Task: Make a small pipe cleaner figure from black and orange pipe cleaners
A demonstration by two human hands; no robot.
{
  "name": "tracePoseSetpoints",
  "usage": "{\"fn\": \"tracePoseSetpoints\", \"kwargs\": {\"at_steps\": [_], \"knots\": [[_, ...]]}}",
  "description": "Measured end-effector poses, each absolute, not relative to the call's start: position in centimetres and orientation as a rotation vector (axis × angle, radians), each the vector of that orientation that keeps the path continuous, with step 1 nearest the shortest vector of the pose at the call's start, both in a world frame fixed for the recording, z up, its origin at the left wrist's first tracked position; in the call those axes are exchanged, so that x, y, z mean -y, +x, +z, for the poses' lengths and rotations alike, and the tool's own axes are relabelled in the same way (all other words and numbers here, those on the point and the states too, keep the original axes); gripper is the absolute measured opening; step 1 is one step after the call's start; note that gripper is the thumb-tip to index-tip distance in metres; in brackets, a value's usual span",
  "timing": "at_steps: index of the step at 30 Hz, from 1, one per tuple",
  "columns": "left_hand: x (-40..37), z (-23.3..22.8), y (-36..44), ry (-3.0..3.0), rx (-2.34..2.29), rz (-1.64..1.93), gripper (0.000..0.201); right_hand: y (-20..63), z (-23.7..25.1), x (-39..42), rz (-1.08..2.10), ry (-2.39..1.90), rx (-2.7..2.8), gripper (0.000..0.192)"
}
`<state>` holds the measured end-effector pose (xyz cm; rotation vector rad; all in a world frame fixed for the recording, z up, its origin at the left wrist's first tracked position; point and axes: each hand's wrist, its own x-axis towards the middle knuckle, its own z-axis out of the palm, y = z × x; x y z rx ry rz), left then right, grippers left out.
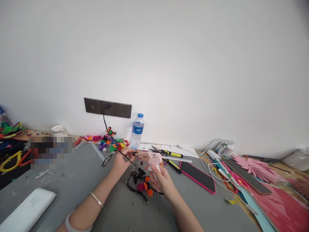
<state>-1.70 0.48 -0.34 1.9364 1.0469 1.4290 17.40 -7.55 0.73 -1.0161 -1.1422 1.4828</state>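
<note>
My right hand (159,178) grips a pink hot glue gun (151,158), its nozzle pointing left. My left hand (122,160) pinches a small piece right at the nozzle tip, with a black pipe-cleaner loop (107,159) sticking out to the left of it. Below both hands lie black pipe-cleaner pieces and small orange and pink bits (144,186) on the grey table (79,180). The gun's black cord (106,126) runs up to the dark wall socket strip (107,108).
Yellow-handled pliers (166,152), a phone in a pink case (197,176) and a water bottle (137,130) lie behind the hands. Colourful pipe-cleaner figures (113,141) stand by the wall. A white box (27,209) is at front left; pink paper crafts (256,166) and cables are at right.
</note>
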Motion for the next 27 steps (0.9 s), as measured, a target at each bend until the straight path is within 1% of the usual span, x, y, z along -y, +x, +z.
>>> {"fn": "tracePoseSetpoints", "kwargs": {"at_steps": [18,27], "knots": [[-0.17,0.06,-1.79,1.984,-1.124,1.482,0.009,17.55,0.99,7.67,1.469,-1.038,1.087,0.056],[0.03,0.16,-1.87,1.964,-1.170,1.524,0.010,17.81,1.39,7.73,1.450,-1.050,1.070,0.056]]}}
